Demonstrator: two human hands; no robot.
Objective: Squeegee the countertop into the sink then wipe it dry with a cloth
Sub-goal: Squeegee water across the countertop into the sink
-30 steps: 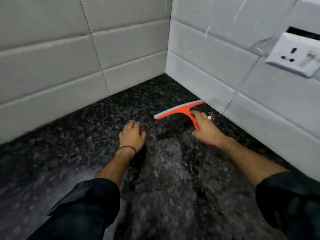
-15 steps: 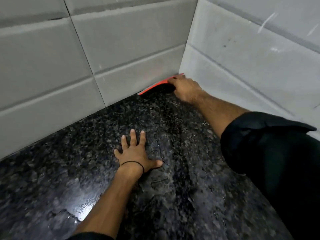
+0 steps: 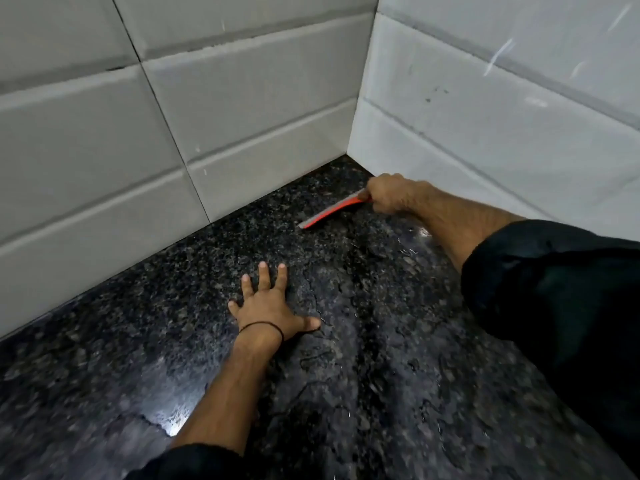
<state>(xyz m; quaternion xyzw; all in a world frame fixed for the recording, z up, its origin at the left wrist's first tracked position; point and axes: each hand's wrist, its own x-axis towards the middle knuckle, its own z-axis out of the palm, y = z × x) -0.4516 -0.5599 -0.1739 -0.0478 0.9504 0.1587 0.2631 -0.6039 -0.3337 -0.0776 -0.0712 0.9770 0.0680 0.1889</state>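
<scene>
My right hand point(image 3: 394, 195) grips the handle of an orange squeegee point(image 3: 329, 212) with a grey blade. The blade rests on the black speckled granite countertop point(image 3: 346, 358), a short way out from the tiled corner. The handle is hidden inside my fist. My left hand point(image 3: 268, 308) lies flat on the counter with its fingers spread, nearer to me and left of the squeegee; it holds nothing. Thin streaks and patches of water glisten on the stone between and below my hands. No sink or cloth is in view.
White tiled walls meet in a corner point(image 3: 349, 147) just beyond the squeegee, one along the back left point(image 3: 156, 133) and one on the right point(image 3: 502, 109). A bright light reflection point(image 3: 169, 403) sits on the wet stone at lower left.
The squeegee was pushed into the corner against the back wall, and has since been drawn back from it toward me. My left hand stays flat on the counter.
</scene>
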